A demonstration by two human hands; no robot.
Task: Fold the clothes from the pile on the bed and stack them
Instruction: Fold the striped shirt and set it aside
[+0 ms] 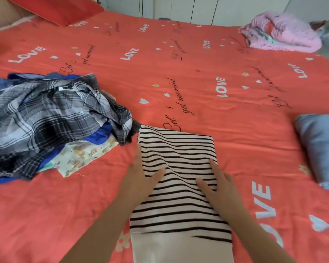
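A black-and-white striped garment (177, 149) lies folded into a long strip on the red bed (198, 76) in front of me. My left hand (141, 177) lies flat along its left edge, thumb spread onto the stripes. My right hand (217, 185) lies flat on its right side, fingers straight. The pile of unfolded clothes (46, 114) sits at the left, topped by a grey plaid shirt, with blue cloth and a floral piece beneath. A folded light-blue garment (321, 149) lies at the right edge.
A red pillow (55, 8) lies at the far left corner of the bed. A bundled pink quilt (281, 33) sits at the far right corner. White cabinet doors (188, 6) stand behind the bed.
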